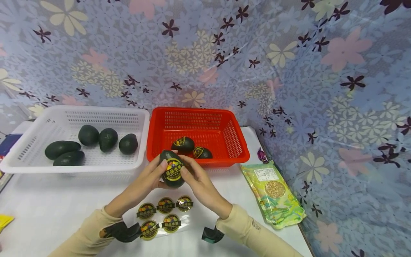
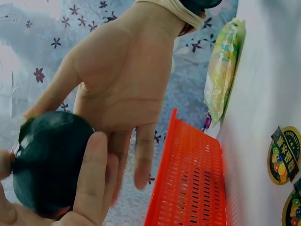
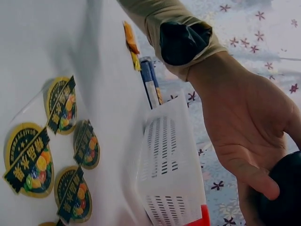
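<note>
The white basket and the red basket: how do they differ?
The white basket looks wider than the red basket. The white basket holds five dark green fruits, no stickers showing; the red basket holds two fruits with gold-and-black stickers. The white basket stands left of the red basket. Both have slotted walls.

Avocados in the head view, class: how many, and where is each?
8: five avocados in the white basket, two in the red basket, one in the left hand, touched by the right hand. Others could be hidden behind basket fronts.
</note>
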`<state>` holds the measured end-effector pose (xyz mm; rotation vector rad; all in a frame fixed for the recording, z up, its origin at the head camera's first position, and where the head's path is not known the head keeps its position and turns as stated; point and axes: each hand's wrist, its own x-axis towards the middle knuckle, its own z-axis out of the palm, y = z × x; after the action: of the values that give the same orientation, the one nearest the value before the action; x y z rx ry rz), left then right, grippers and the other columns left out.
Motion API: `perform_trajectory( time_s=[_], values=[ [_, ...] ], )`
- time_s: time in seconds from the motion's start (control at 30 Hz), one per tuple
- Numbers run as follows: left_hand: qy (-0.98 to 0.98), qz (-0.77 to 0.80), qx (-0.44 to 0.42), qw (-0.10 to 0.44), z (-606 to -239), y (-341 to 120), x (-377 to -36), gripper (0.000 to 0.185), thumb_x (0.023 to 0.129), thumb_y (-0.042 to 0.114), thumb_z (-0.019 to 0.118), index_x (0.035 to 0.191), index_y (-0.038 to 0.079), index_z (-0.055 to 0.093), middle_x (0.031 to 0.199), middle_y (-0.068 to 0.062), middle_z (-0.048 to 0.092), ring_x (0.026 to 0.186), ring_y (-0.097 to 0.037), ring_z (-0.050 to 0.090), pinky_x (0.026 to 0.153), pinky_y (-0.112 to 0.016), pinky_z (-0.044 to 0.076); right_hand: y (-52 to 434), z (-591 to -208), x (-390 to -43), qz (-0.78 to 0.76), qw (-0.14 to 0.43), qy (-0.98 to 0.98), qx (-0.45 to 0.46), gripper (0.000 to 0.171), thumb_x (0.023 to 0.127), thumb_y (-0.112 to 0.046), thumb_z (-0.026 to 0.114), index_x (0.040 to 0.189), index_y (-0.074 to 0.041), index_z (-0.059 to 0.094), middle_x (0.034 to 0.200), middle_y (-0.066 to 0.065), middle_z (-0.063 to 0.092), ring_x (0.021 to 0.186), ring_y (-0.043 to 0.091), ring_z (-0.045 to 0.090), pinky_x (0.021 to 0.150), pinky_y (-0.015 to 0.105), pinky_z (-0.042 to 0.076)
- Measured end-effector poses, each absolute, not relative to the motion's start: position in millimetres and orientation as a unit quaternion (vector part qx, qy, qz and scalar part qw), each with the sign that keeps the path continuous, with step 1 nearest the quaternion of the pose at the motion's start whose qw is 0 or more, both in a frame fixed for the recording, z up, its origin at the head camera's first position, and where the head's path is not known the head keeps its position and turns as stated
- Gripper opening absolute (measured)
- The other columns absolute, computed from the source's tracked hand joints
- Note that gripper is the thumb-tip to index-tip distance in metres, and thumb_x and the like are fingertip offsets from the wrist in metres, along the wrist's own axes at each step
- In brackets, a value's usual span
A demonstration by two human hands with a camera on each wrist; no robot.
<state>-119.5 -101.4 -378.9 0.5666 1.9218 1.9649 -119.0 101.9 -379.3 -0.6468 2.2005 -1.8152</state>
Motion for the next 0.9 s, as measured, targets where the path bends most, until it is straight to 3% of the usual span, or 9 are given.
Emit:
perform_trajectory(
  time_s=[0.17, 0.33, 0.53, 0.7, 0.9],
  values=[
    [0.677, 0.696, 0.187, 0.148, -381, -97, -121, 0.058, 0.109, 0.037, 0.037, 0.159, 0.012, 0.024, 0.142, -0.029, 0.044, 0.111, -0.021, 0.067, 0.089, -0.041, 0.061, 106, -381, -121, -0.610, 0.133, 0.747, -0.228, 0.052, 0.107, -0.043, 0.041, 0.153, -0.020, 0.036, 0.154, 0.008, 0.043, 0.143, 0.030, 0.045, 0.115, 0.053, 0.041],
    [0.685, 0.687, 0.198, 0.138, -380, -95, -120, 0.055, 0.109, 0.035, 0.037, 0.159, 0.017, 0.025, 0.144, -0.026, 0.047, 0.114, -0.028, 0.065, 0.087, -0.040, 0.062, 110, -380, -125, -0.613, 0.144, 0.744, -0.226, 0.049, 0.108, -0.042, 0.037, 0.149, -0.016, 0.043, 0.143, 0.011, 0.054, 0.133, 0.026, 0.053, 0.111, 0.048, 0.047],
    [0.682, 0.689, 0.195, 0.148, -379, -92, -121, 0.060, 0.109, 0.039, 0.034, 0.160, 0.012, 0.020, 0.143, -0.029, 0.047, 0.112, -0.027, 0.068, 0.088, -0.041, 0.061, 111, -378, -130, -0.606, 0.139, 0.755, -0.209, 0.045, 0.108, -0.038, 0.040, 0.143, -0.012, 0.049, 0.135, 0.013, 0.059, 0.126, 0.022, 0.057, 0.110, 0.044, 0.047],
    [0.686, 0.682, 0.203, 0.153, -379, -91, -126, 0.062, 0.109, 0.043, 0.031, 0.158, 0.006, 0.021, 0.143, -0.031, 0.048, 0.119, -0.038, 0.065, 0.093, -0.042, 0.060, 111, -380, -136, -0.607, 0.118, 0.766, -0.174, 0.043, 0.108, -0.037, 0.039, 0.140, -0.010, 0.050, 0.129, 0.016, 0.062, 0.120, 0.020, 0.057, 0.107, 0.039, 0.046],
    [0.710, 0.657, 0.187, 0.169, -378, -96, -127, 0.062, 0.109, 0.038, 0.035, 0.158, 0.002, 0.021, 0.146, -0.031, 0.046, 0.119, -0.039, 0.064, 0.094, -0.042, 0.059, 112, -383, -143, -0.643, 0.099, 0.750, -0.121, 0.043, 0.106, -0.035, 0.048, 0.141, -0.011, 0.048, 0.128, 0.017, 0.063, 0.116, 0.017, 0.061, 0.103, 0.036, 0.051]
  ],
)
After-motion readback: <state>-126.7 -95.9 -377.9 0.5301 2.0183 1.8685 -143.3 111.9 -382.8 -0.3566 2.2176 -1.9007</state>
